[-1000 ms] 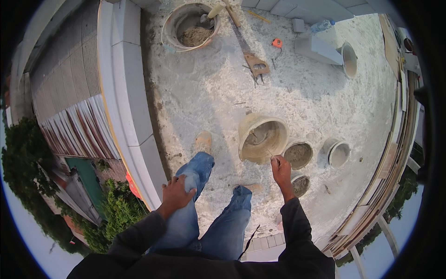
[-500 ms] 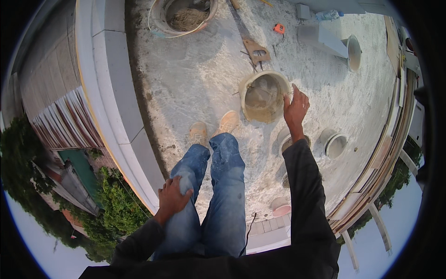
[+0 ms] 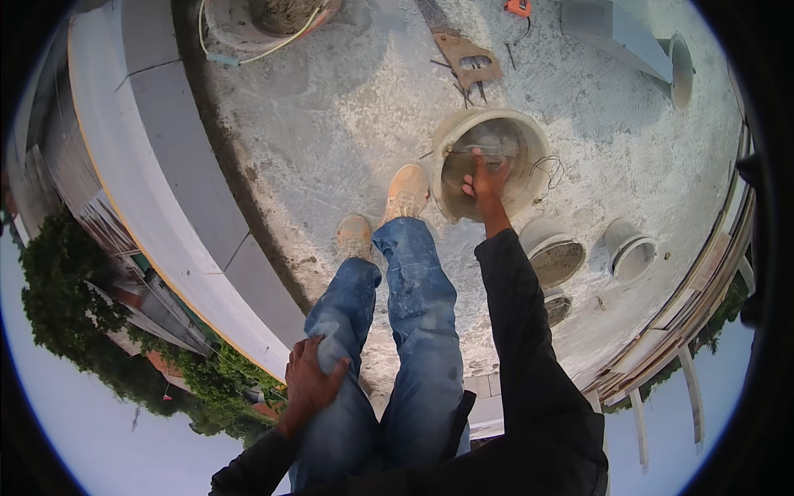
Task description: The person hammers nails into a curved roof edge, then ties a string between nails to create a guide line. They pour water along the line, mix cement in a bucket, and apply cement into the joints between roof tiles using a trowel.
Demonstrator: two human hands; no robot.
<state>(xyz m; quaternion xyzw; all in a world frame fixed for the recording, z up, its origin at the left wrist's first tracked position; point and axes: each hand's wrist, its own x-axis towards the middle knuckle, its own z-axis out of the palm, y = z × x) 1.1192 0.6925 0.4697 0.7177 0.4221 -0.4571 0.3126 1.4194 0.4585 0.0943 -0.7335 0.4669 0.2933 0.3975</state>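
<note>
Blue denim jeans under the left hand: palm down on the left knee, fingers loosely spread and curving over it, nothing visible in the grasp; likely just propping the body for a forward lean. Right hand is at the mouth of the large bucket, fingers part-bent and apart, arm stretched long; can't tell if they pinch something thin, view too small. Large bucket sits on the concrete floor ahead of the shoes, slightly right, mouth facing up toward the wearer, so presumably set within easy reach of that arm. Loose wire loops off its right rim, purpose unclear. Mortar bucket, pale pail and small bucket cluster near the right forearm, probably grouped to stay handy; that side is tight, and a low elbow could knock them. Handsaw lies just beyond the large bucket, thin dark rods by its handle, so pushing far forward looks awkward. Orange tape measure and grey block lie farther off. Roomiest stretch is floor left of the large bucket, bounded by the block wall; stacked boards edge the far right.
</note>
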